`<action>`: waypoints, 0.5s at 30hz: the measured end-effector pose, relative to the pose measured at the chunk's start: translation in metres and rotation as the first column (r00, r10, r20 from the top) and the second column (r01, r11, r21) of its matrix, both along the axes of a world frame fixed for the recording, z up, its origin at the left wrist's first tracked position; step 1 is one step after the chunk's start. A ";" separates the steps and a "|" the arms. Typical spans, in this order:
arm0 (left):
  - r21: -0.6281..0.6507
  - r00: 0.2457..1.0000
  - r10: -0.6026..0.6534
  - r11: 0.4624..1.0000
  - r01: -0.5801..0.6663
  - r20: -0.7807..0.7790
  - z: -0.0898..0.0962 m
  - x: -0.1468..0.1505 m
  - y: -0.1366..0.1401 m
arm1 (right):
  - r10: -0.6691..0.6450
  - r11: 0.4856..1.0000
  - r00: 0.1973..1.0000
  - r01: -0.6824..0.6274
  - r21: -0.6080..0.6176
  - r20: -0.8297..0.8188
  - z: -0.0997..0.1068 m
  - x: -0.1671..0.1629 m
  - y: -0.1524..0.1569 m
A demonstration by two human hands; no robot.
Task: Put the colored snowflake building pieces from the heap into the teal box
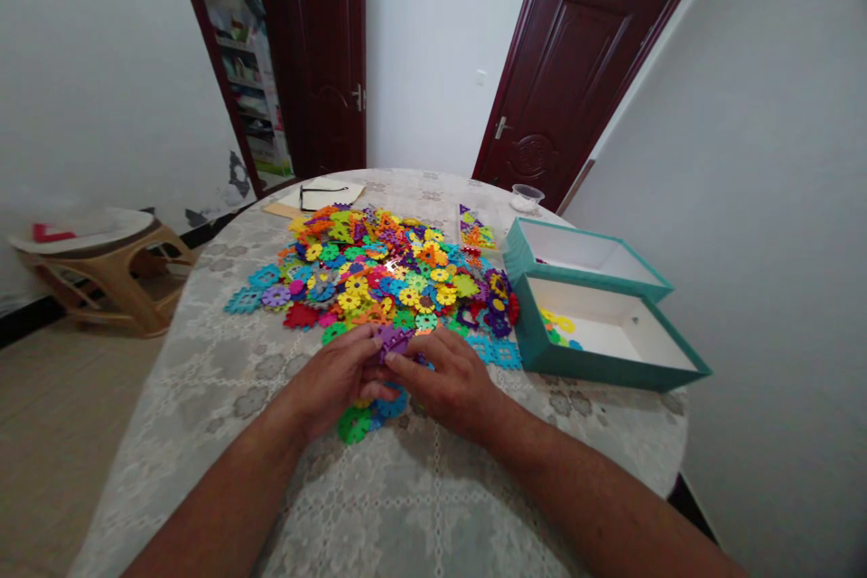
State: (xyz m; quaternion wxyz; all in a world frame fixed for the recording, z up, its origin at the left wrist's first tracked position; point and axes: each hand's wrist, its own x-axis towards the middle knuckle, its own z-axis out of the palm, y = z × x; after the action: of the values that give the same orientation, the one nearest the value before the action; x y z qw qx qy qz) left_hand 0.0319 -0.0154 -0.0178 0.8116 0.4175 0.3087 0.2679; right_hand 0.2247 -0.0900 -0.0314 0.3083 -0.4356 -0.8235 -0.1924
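Both hands meet at the near edge of a colourful heap of plastic interlocking pieces (379, 266). My left hand (339, 375) is closed on a purple plastic piece (396, 341) with notched edges. From the other side, my right hand (451, 375) grips the same piece between thumb and fingers. Just below the hands a green notched disc (355, 424) and a blue notched disc (391, 404) show, partly covered by my left hand. Whether these discs are joined to the purple piece I cannot tell.
Two teal boxes (610, 370) stand at the right, the nearer holding a few pieces. Behind the heap are a clear tray of small pieces (478, 230), a clear bowl (526, 196) and eyeglasses (323, 190) on paper. A wooden stool (128, 275) stands left of the cloth-covered table (223, 433).
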 end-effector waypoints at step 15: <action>0.093 0.989 0.071 0.994 -0.059 -0.127 0.002 0.000 0.004 | -0.681 0.591 0.690 0.716 -0.373 0.246 0.022 0.048 -0.001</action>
State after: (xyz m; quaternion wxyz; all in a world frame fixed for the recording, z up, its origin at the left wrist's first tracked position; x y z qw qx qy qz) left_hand 0.0315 -0.0118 -0.0162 0.7612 0.4595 0.3620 0.2800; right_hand 0.2730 -0.0906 -0.0093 0.0690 -0.7730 -0.6185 -0.1228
